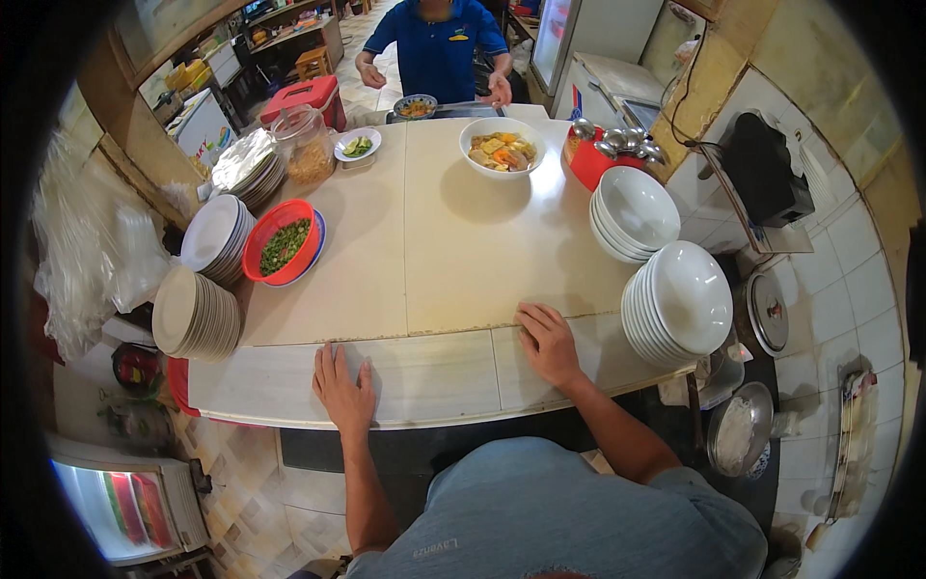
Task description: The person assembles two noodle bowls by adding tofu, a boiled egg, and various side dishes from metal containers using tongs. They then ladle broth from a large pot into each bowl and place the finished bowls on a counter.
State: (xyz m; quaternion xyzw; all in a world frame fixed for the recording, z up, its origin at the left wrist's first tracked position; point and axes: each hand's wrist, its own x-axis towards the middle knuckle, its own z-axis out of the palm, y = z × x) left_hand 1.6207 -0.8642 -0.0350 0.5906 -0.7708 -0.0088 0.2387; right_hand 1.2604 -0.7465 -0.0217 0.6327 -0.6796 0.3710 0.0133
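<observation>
My left hand (344, 388) lies flat on the pale front strip of the counter (424, 372), fingers spread and holding nothing. Farther right, my right hand (548, 340) rests on the counter near the seam, its fingers loosely bent with nothing visible in them. Nearest to it on the right stands a tall stack of white bowls (687, 299), with a second stack of bowls (637, 212) behind. A white bowl of soup (502, 148) with orange and yellow pieces sits at the far middle. Left of my hands is a red basket of chopped green herbs (283, 244) on a blue-rimmed plate.
Stacked plates (198, 314) line the left edge, beside a clear jar (307, 154) and a small dish of limes (358, 145). A red container of ladles (598, 159) stands far right. Across the counter, a person in blue (434, 48) stands by a patterned bowl (416, 107).
</observation>
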